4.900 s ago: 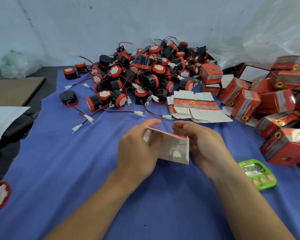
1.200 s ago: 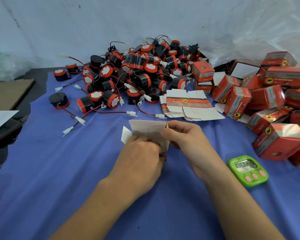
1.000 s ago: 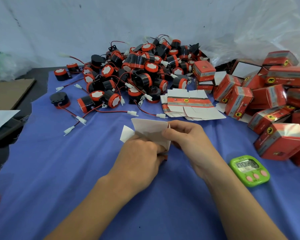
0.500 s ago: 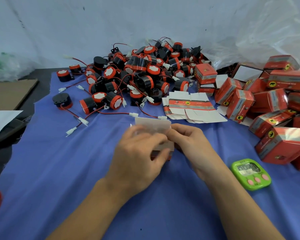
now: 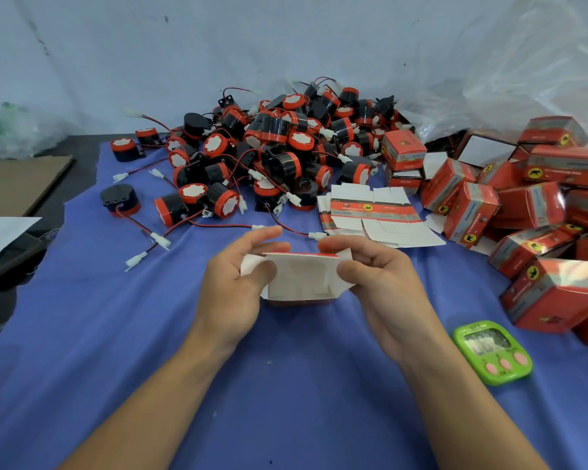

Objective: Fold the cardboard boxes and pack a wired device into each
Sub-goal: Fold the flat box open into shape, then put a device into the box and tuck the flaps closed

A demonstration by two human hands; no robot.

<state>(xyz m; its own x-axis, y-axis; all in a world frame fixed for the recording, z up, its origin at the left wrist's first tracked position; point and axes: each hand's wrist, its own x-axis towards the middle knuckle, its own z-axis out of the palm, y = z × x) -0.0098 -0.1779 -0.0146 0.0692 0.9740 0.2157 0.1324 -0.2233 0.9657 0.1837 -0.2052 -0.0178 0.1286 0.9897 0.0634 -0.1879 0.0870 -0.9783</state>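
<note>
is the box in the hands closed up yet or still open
Still open: the box shows white inside and loose flaps, gripped by left hand and right hand.

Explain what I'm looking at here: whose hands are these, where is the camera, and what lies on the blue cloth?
No machine here: a person works with bare hands, filmed by one camera worn on the head, looking forward and down. The left hand and right hand both hold a half-folded box, its white inside facing the camera. On the blue cloth lie a pile of black-and-red wired devices, flat unfolded boxes, a heap of folded red boxes at the right, and a green timer.
</note>
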